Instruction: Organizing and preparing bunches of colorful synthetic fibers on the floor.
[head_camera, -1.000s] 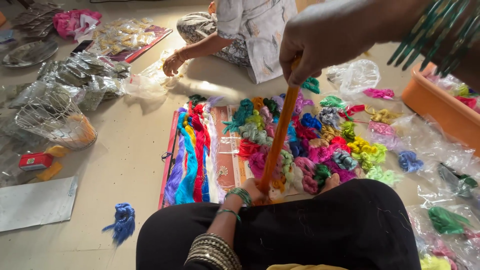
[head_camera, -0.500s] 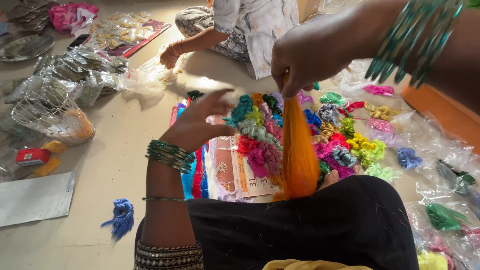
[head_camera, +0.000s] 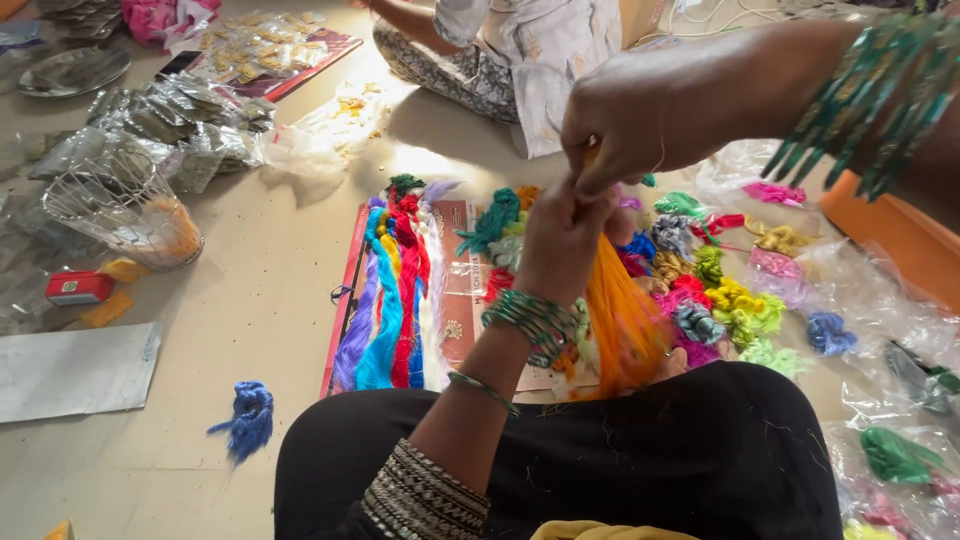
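The right hand (head_camera: 650, 110) is raised above the lap, and its grip is clamped on the top end of a bundle of orange thread (head_camera: 622, 320). The left hand (head_camera: 560, 240) comes up from below; its fingertips are pinched together on the same top end, touching the right hand. The orange thread hangs down from both hands and spreads wide near the black-clothed knee (head_camera: 640, 460). On the floor (head_camera: 250, 300) just behind it lie many small coloured thread bundles (head_camera: 730, 300), and to the left long coloured skeins (head_camera: 390, 290) rest side by side on a flat red packet (head_camera: 460, 300). A loose blue skein (head_camera: 247, 415) lies apart on the floor. Another person (head_camera: 520, 50) sits further back.
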